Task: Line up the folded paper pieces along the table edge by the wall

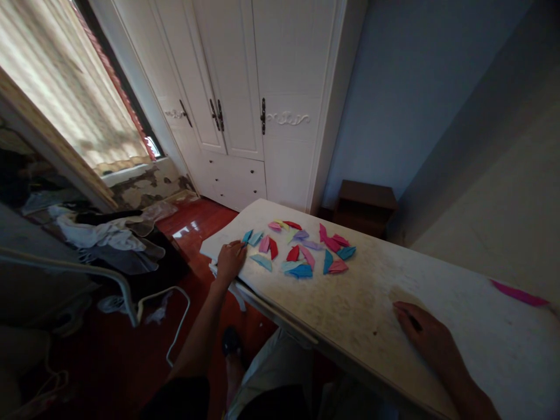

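My left hand [231, 261] is at the left edge of the white table, its fingers pinched at a small blue folded paper piece [247, 236]. Just beside that piece lies a light blue one [256, 238]. Several more folded paper pieces are spread to the right: a pink one [264, 244], a red one [273, 248], a blue one [301, 271] and a magenta one [328, 238]. My right hand [426, 335] rests on the tabletop well apart from them, fingers curled in, with nothing visible in it.
The patterned white table [363, 297] runs to the right, where a magenta strip [520, 293] lies near the far edge. Behind stand a white wardrobe [289, 70] and a brown nightstand [365, 201]. Clothes [109, 233] are heaped at the left, near a bent white metal frame [126, 291].
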{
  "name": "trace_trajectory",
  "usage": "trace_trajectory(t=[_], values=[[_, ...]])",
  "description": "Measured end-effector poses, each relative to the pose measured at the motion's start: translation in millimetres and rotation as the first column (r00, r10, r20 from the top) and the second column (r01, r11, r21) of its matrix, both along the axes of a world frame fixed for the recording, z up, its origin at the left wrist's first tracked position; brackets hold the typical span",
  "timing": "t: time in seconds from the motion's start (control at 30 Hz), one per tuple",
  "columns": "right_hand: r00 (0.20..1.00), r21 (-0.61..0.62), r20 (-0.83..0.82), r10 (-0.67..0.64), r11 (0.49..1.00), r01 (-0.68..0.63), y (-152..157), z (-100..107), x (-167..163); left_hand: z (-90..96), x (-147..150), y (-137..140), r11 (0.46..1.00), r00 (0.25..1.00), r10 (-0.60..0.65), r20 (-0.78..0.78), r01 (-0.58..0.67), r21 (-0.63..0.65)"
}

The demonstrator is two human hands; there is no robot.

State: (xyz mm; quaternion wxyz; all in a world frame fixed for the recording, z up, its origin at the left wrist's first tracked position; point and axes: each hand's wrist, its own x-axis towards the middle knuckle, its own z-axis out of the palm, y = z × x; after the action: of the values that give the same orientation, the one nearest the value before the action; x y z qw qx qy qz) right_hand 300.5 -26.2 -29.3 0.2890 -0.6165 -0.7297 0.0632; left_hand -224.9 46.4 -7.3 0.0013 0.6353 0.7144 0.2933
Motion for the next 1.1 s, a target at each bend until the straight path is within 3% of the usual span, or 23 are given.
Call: trace_trajectory(t=[0.53, 0.67, 0.8, 0.97, 1.1], values=[[0.998, 0.004, 0.032, -0.055, 0.998, 0.055, -3, 5, -9, 2.6, -6, -9, 0.976, 0.952, 0.162, 0.258, -0.193, 0.099], [0.997, -0.012, 0.059, -0.045, 0.999, 0.046, -4, 8, -11, 10.1, -7, -12, 0.960, 0.871, 0.166, 0.462, -0.250, 0.127], [0.996, -0.001, 0.084, -0.035, 0.999, 0.035, -3, 7, -11, 36.3, 2, -20, 0.949, 0.741, 0.051, 0.670, -0.245, 0.200], [0.995, 0.006, 0.089, -0.042, 0.999, 0.041, -3, 6, -12, 78.3, 38, -31, 0.948, 0.632, -0.167, 0.757, -0.107, 0.298], [0.997, 0.010, 0.075, -0.034, 0.999, 0.033, -2, 6, -12, 90.3, 79, -30, 0.957, 0.545, -0.257, 0.798, 0.027, 0.290]])
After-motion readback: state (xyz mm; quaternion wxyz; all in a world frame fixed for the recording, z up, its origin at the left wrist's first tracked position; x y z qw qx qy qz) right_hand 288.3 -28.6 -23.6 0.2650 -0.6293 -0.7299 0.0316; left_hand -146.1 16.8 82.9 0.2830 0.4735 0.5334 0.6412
